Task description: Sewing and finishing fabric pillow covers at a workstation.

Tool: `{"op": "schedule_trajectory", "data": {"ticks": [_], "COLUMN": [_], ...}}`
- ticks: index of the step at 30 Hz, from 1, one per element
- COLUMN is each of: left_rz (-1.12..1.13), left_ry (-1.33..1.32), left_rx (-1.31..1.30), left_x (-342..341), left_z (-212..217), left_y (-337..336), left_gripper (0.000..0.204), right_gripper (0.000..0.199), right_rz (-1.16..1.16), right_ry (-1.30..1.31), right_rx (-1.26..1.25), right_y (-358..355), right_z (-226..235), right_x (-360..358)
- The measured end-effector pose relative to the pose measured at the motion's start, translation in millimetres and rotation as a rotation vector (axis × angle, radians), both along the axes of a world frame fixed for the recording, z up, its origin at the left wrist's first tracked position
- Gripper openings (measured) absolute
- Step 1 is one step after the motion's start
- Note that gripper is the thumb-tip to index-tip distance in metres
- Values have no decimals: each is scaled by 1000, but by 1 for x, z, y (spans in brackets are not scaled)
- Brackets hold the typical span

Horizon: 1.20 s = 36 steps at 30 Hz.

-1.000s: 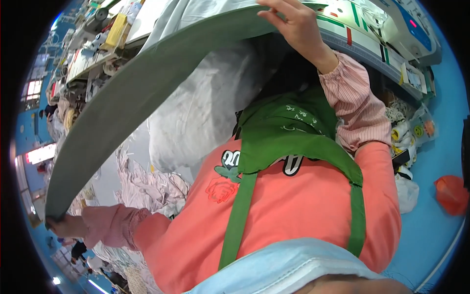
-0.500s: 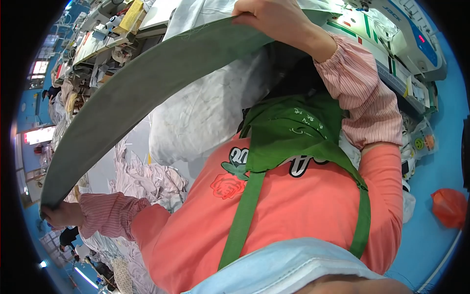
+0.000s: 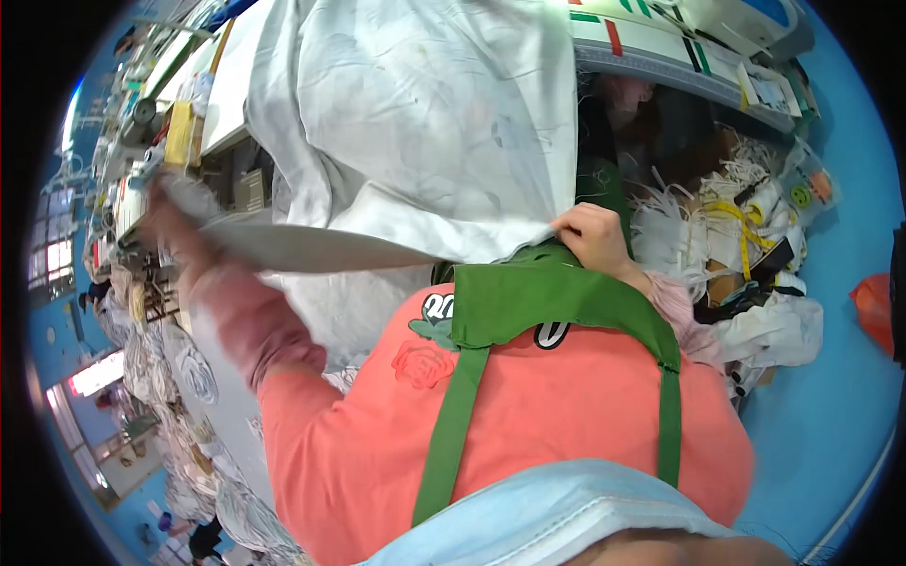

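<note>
A large white cloth hangs from the table toward my lap. My right hand is closed at its lower right corner, pinching the edge between thumb and fingers. From the cloth's lower edge a long grey-green fabric strip runs off to the left, raised in the air. My left hand is at the strip's far end, arm stretched out; motion smears the fingers, but the strip runs taut into it. Whether strip and cloth are joined I cannot tell.
A sewing machine stands on the worktable at the upper right. Below it lie fabric scraps, a yellow tape measure and a white plastic bag. Piled garments line the left. A red bag is at the far right.
My right hand has come down from the table to near my lap and now pinches the white cloth's edge. My left hand has swung up and forward. The white cloth has been pulled nearer.
</note>
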<state>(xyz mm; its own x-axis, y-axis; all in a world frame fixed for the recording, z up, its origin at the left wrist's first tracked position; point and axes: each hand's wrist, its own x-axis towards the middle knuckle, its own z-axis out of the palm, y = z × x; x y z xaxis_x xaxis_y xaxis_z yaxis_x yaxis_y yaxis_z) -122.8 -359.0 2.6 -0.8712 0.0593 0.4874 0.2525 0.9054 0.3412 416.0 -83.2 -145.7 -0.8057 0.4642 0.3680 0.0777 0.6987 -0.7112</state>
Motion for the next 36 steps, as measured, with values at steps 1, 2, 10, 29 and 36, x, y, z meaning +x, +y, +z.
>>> {"op": "schedule_trajectory", "data": {"ticks": [1, 2, 10, 29, 36], "left_rz": [-458, -698, -1052, -1069, -1037], "left_ry": [363, 108, 149, 257, 302], "left_rx": [54, 68, 47, -108, -159], "left_x": [24, 72, 90, 14, -20], "left_z": [-58, -76, -151, -149, -157], "left_y": [63, 150, 324, 390, 417], "left_gripper": [24, 19, 14, 16, 16], "right_gripper": [11, 11, 11, 16, 20], "right_rz": [4, -79, -146, -109, -150], "right_ry": [10, -77, -201, 13, 104], "right_rx": [-14, -132, -316, -216, -130], "right_y": [0, 8, 43, 126, 150], "right_z": [-14, -30, -31, -15, -9], "right_x": [2, 4, -6, -52, -76]}}
